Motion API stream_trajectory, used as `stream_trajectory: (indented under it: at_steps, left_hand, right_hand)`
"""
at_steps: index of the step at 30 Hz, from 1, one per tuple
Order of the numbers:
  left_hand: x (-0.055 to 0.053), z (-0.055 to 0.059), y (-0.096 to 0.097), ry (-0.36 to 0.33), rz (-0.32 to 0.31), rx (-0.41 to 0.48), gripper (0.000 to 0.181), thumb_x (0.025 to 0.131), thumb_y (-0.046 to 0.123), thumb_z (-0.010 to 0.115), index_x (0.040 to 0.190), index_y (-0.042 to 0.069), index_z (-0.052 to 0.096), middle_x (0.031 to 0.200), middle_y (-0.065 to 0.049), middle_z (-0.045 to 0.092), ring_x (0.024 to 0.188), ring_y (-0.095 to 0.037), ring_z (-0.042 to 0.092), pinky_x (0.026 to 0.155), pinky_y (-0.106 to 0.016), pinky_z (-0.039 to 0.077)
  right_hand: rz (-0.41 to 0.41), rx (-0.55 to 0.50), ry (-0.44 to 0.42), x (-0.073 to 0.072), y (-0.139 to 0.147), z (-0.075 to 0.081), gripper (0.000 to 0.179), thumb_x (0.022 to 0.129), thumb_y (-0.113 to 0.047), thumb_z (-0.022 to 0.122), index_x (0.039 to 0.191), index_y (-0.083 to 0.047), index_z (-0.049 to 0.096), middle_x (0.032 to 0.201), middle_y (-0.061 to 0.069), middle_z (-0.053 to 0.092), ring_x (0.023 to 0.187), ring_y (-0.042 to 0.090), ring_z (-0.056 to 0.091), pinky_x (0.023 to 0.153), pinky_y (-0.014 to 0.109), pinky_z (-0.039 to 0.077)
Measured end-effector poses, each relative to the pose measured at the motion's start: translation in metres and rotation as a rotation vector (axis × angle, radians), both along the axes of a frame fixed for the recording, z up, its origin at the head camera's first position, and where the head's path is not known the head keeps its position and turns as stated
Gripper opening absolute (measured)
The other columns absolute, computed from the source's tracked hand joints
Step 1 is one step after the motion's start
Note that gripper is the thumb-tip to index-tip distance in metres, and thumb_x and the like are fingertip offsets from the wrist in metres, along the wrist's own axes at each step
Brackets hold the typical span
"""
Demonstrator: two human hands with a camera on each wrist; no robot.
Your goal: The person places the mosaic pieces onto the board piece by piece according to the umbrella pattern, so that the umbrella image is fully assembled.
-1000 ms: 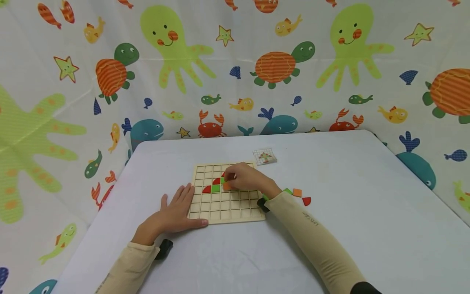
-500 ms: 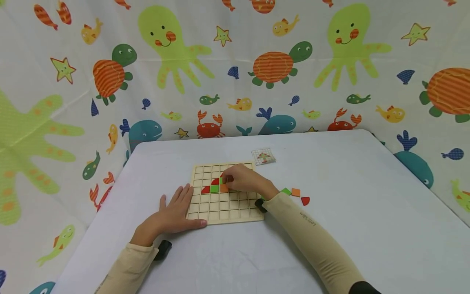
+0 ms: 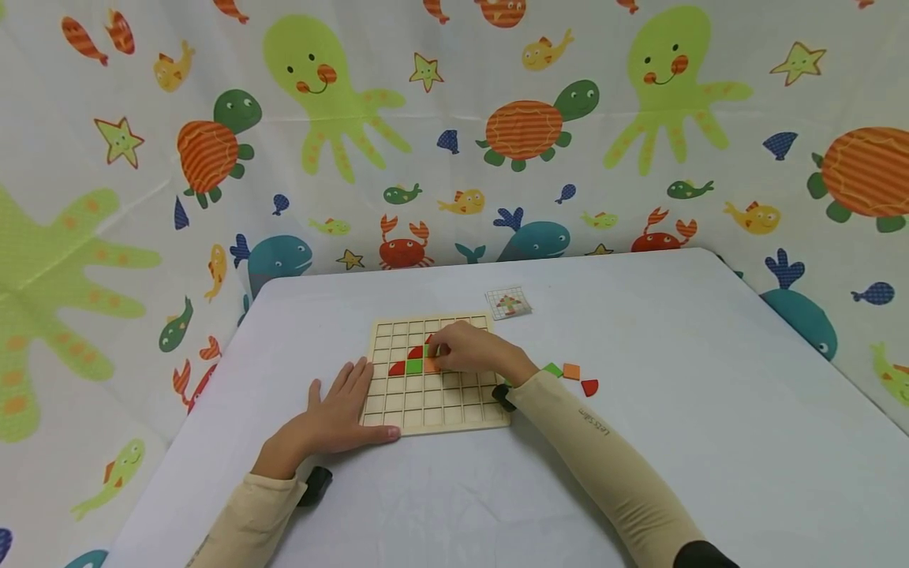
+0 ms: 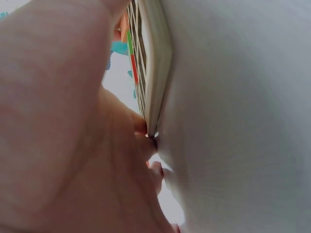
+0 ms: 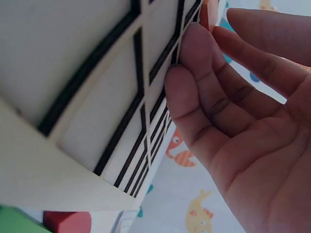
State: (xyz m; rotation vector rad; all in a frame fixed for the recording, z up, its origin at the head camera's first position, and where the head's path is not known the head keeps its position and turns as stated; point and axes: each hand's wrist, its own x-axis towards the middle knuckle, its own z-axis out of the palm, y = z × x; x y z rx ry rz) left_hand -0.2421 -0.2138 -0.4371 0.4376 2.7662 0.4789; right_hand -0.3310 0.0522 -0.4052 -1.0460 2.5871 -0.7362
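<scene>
My left hand (image 3: 332,412) lies flat at the left edge of a wooden grid board (image 3: 454,398), fingers spread and thumb along its near edge. Over the board's middle, my right hand (image 3: 469,347) holds an orange square tile (image 3: 431,365) with its fingertips at a cell. In the right wrist view, the index finger touches this tile (image 5: 208,15), and the other fingers are curled against the board. Left of it sits a green square tile (image 3: 414,366), then a red quarter-round tile (image 3: 397,368). Another red tile (image 3: 416,353) lies one row farther; further tiles there are partly hidden by the hand.
Right of the board lie a loose green tile (image 3: 553,369), an orange square (image 3: 571,371) and a red quarter-round (image 3: 589,387). A pattern card (image 3: 508,302) rests past the board's far right corner. White cloth covers the table (image 3: 675,379); a printed curtain (image 3: 454,181) hangs behind.
The orange tile has shifted slightly left and lies lower, lined up beside the green square. My right hand has moved a little with it; the left hand stays on the board.
</scene>
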Motion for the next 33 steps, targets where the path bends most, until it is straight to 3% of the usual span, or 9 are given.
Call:
stream_trajectory:
  at_steps: [14, 21, 28, 33]
  left_hand:
    - [0.001, 0.0, 0.0, 0.007, 0.0, 0.005, 0.133, 0.083, 0.077, 0.075, 0.168, -0.006, 0.014, 0.175, -0.027, 0.012, 0.161, -0.05, 0.005, 0.115, -0.082, -0.004]
    - [0.0, -0.001, 0.0, 0.007, 0.001, -0.004, 0.134, 0.082, 0.077, 0.075, 0.168, -0.006, 0.014, 0.176, -0.027, 0.012, 0.16, -0.05, 0.005, 0.115, -0.082, -0.003]
    - [0.0, -0.003, -0.002, 0.007, -0.007, -0.009, 0.132, 0.084, 0.077, 0.073, 0.168, -0.006, 0.014, 0.176, -0.027, 0.011, 0.161, -0.05, 0.006, 0.115, -0.082, -0.002]
    - [0.0, -0.002, -0.001, 0.012, -0.006, -0.008, 0.132, 0.084, 0.076, 0.073, 0.168, -0.006, 0.015, 0.175, -0.027, 0.012, 0.16, -0.051, 0.006, 0.115, -0.083, -0.003]
  right_hand:
    - [0.036, 0.037, -0.043, 0.002, 0.0, 0.002, 0.021, 0.107, -0.012, 0.066, 0.122, -0.002, 0.077, 0.093, 0.0, 0.066, 0.082, 0.013, 0.054, 0.075, 0.027, 0.044]
    - [0.005, 0.013, -0.093, 0.005, 0.003, 0.004, 0.03, 0.101, -0.007, 0.073, 0.131, -0.002, 0.071, 0.088, -0.001, 0.065, 0.08, 0.013, 0.056, 0.073, 0.026, 0.045]
    - [-0.014, -0.027, -0.108, 0.005, 0.012, 0.008, 0.037, 0.099, -0.008, 0.074, 0.136, -0.004, 0.069, 0.096, 0.001, 0.068, 0.086, 0.015, 0.059, 0.078, 0.028, 0.05]
    - [-0.074, -0.019, -0.106, 0.005, 0.023, 0.012, 0.04, 0.1, -0.012, 0.073, 0.14, -0.008, 0.068, 0.112, 0.003, 0.07, 0.1, 0.018, 0.063, 0.09, 0.032, 0.054]
